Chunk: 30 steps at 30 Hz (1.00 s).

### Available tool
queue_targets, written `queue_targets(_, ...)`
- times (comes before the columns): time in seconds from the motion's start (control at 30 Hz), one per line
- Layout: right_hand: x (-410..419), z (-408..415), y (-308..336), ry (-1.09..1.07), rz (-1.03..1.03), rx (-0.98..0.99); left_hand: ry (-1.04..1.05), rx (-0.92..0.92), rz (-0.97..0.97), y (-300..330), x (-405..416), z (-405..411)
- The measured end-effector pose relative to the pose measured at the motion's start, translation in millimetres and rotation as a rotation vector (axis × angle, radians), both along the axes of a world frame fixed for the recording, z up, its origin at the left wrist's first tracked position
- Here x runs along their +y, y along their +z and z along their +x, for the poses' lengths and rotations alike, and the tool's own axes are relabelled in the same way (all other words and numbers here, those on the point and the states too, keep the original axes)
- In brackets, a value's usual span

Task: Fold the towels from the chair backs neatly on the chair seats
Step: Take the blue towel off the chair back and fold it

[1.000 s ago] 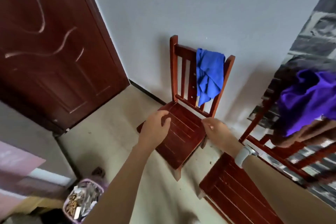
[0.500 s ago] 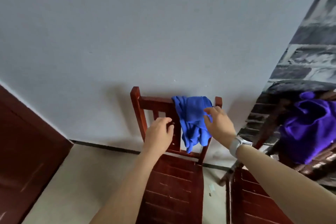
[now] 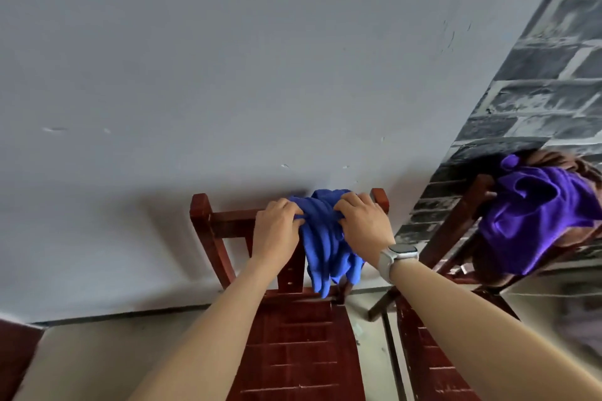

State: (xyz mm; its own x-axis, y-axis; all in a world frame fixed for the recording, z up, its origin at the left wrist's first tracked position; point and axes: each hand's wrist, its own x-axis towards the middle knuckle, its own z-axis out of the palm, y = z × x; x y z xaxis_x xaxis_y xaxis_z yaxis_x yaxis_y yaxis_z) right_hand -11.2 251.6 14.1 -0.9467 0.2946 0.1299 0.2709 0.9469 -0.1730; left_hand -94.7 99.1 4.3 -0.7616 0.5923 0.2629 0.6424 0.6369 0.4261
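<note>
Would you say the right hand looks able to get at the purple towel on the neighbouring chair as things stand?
Probably yes, but not yet: the right hand grips the blue towel on the chair back. The purple towel hangs just to its right with nothing visibly between them.
</note>
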Motion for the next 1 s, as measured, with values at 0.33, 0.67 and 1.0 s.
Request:
queue_targets(0.33, -30, 139, -51, -0.029, -0.561, -0.319, -0.166, -0.075, 0.211, -25, -91, 101)
queue_targets(0.67, -13, 214, -33, -0.264, -0.588, 0.024, -0.101, -0.427, 0.307, 25, -57, 172)
queue_targets(1.0, -55, 224, 0, -0.110, -0.954, 0.102, -0.215, -0.457, 0.218, 68, -3, 200)
